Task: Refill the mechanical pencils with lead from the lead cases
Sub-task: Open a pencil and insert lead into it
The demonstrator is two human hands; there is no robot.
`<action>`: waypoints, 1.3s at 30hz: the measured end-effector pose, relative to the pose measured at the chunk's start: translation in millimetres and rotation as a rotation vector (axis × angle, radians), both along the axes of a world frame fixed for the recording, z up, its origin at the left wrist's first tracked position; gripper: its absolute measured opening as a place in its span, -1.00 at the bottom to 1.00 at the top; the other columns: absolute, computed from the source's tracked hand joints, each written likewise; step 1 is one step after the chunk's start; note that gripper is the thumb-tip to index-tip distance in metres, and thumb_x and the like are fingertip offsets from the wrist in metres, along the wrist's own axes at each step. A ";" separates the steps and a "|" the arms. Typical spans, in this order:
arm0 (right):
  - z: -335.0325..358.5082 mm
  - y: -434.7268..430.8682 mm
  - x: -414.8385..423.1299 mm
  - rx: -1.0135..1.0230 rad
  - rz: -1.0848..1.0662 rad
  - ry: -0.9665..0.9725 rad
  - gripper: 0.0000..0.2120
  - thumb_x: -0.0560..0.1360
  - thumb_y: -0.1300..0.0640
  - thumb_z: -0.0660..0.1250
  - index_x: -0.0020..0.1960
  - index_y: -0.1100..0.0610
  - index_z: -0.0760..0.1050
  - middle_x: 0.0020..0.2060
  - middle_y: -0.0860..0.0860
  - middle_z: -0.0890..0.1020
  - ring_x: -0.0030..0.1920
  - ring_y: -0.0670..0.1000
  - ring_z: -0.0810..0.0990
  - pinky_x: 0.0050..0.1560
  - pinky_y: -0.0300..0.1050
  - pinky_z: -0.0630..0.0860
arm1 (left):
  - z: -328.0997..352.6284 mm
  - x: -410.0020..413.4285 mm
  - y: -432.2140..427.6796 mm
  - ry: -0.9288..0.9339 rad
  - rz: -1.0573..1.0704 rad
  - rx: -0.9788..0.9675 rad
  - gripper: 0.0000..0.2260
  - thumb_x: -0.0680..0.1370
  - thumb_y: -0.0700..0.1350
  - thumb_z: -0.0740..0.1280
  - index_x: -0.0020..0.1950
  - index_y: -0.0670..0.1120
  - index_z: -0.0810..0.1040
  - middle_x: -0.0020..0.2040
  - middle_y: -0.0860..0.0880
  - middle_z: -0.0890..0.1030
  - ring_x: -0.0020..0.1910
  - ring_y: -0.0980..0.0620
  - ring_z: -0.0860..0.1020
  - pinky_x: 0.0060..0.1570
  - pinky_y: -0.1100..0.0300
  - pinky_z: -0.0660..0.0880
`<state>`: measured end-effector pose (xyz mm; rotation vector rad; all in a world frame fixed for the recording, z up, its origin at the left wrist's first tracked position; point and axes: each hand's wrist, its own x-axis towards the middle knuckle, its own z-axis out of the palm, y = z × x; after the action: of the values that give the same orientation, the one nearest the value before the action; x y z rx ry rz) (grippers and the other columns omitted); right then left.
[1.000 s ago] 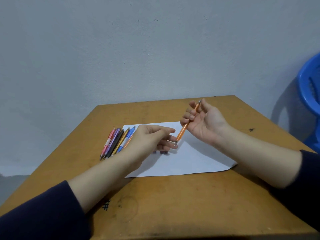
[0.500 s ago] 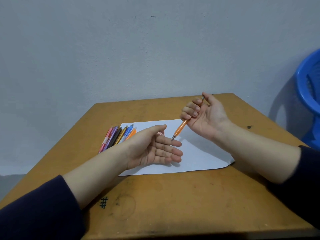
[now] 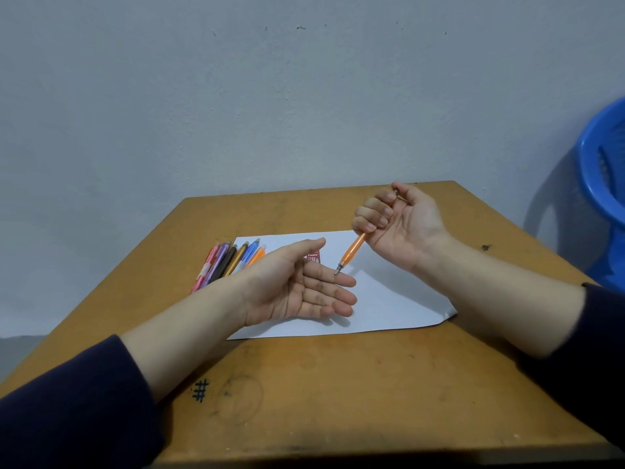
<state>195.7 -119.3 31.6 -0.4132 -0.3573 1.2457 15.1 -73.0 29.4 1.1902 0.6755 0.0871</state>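
My right hand [image 3: 394, 225] grips an orange mechanical pencil [image 3: 351, 253] with curled fingers, thumb at its top end, tip pointing down and left. The metal tip touches or hovers just over the index finger of my left hand [image 3: 297, 287], which lies palm up with straight fingers above the white paper [image 3: 389, 299]. A red lead case [image 3: 314, 257] lies on the paper, partly hidden behind my left thumb. Several mechanical pencils [image 3: 230, 262] in pink, purple, brown, yellow, blue and orange lie side by side at the paper's left edge.
The wooden table [image 3: 338, 401] has pen marks near its front. A blue plastic chair [image 3: 605, 198] stands at the right beside the table. A grey wall rises behind the table's far edge.
My left hand turned palm up and opened flat under the pencil tip, uncovering the red lead case. My right hand's fingers curled tighter round the orange pencil, thumb on its top.
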 end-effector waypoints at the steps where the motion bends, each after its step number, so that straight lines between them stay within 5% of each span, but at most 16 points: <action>1: 0.0 -0.2 0.2 0.004 0.003 -0.003 -0.69 0.46 0.10 0.05 -0.45 0.13 0.22 -0.56 0.00 0.18 -0.57 -0.02 0.16 -0.49 -0.25 0.20 | 0.3 0.1 -0.2 -0.001 -0.002 -0.003 -0.44 0.60 0.13 0.12 -0.15 -0.30 0.68 -0.15 -0.28 0.67 -0.26 -0.14 0.68 -0.32 0.20 0.62; 19: -1.1 1.1 1.5 0.001 0.011 0.014 -0.59 0.57 0.00 0.02 -0.42 0.13 0.23 -0.55 0.00 0.19 -0.56 -0.02 0.17 -0.51 -0.24 0.22 | 1.8 -0.8 -0.4 -0.016 -0.001 -0.016 -0.45 0.60 0.12 0.12 -0.10 -0.32 0.66 -0.15 -0.29 0.66 -0.27 -0.14 0.68 -0.33 0.20 0.61; 29: 2.7 0.7 -1.3 -0.006 -0.002 -0.043 -0.53 0.63 -0.14 -0.04 -0.34 0.13 0.23 -0.51 0.01 0.23 -0.50 -0.03 0.20 -0.36 -0.17 0.19 | -4.0 2.4 2.7 -0.144 0.169 0.082 -0.68 0.59 -0.05 0.25 -0.13 -0.27 0.63 -0.18 -0.24 0.67 -0.27 -0.09 0.68 -0.28 0.21 0.61; 35: 1.1 3.2 -4.0 -0.039 -0.022 -0.149 -0.61 0.65 -0.03 -0.03 -0.20 0.16 0.34 -0.47 0.04 0.37 -0.48 -0.01 0.39 -0.34 -0.19 0.46 | -9.1 2.0 2.7 -0.200 0.208 0.380 -0.85 0.51 -0.24 0.37 0.01 -0.29 0.62 -0.20 -0.19 0.68 -0.27 -0.03 0.66 -0.24 0.25 0.57; 39: -1.2 0.4 -6.4 -0.091 -0.062 -0.431 -0.76 0.65 0.13 0.05 0.10 0.19 0.46 -0.32 0.11 0.53 -0.31 0.07 0.57 -0.15 -0.04 0.62 | -10.0 1.1 -0.1 -0.219 0.254 0.517 -0.85 0.49 -0.26 0.39 0.03 -0.27 0.64 -0.20 -0.21 0.68 -0.31 -0.02 0.65 -0.32 0.26 0.54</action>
<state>189.3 -118.9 30.4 -0.7693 -0.6499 1.1095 16.2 -73.0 19.4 1.5535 0.6242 0.6282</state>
